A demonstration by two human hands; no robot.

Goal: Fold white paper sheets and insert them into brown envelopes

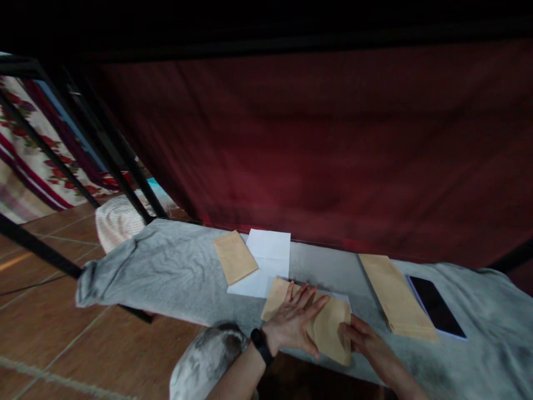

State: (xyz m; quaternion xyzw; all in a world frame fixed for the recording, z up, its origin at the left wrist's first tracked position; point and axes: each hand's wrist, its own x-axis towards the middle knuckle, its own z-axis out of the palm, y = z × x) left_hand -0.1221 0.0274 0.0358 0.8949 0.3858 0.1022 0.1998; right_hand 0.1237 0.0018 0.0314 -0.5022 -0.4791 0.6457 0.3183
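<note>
A tan paper envelope (pixel 333 332) lies in front of me on the grey cloth. My left hand (pixel 293 319), with a dark band on its wrist, rests flat on it with the fingers spread. At the envelope's right end, my right hand (pixel 361 336) pinches the edge between thumb and fingers. A bit of white paper shows at the envelope's far edge. Farther left, another tan envelope (pixel 235 257) overlaps a creased white sheet (pixel 272 253). To the right of my hands is a stack of tan envelopes (pixel 397 297).
A dark-screened phone (pixel 437 307) lies beside the stack. The grey cloth (pixel 166 272) covers a narrow bench-like surface. Behind it hangs a dark red curtain (pixel 316 150). Black metal bars (pixel 112 150) stand at left, above a brown tiled floor (pixel 54 333).
</note>
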